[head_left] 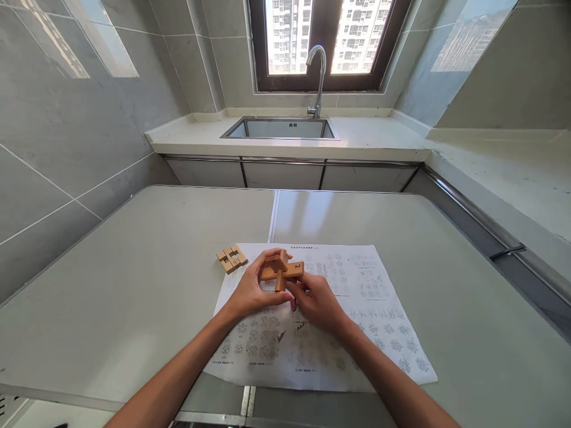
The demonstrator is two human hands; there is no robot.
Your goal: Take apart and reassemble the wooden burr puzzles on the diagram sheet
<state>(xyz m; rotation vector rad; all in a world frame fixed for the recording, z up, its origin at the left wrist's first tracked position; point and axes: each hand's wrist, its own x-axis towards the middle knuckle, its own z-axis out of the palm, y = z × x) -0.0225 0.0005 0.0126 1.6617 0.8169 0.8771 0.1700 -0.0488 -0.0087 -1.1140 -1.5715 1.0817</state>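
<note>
Several interlocking wooden puzzle pieces (293, 270) form a cross shape between my hands, above a printed sheet. One bar bears a dark number that looks like a 2. My left hand (255, 289) curls around the left side of the pieces, thumb below and fingers above. From the lower right, my right hand (317, 300) pinches the underside and right end of the pieces; its fingertips are partly hidden. Just left of my left hand, a flat group of notched wooden pieces (232, 258) lies at the sheet's upper left corner.
A large paper sheet (383, 333) with printed diagrams lies on the pale table (111, 285), which has a seam down its middle. Beyond the table stand a white counter (375, 134), a sink (276, 119) and a tall faucet (319, 77) beneath a window. Grey tiled walls flank both sides.
</note>
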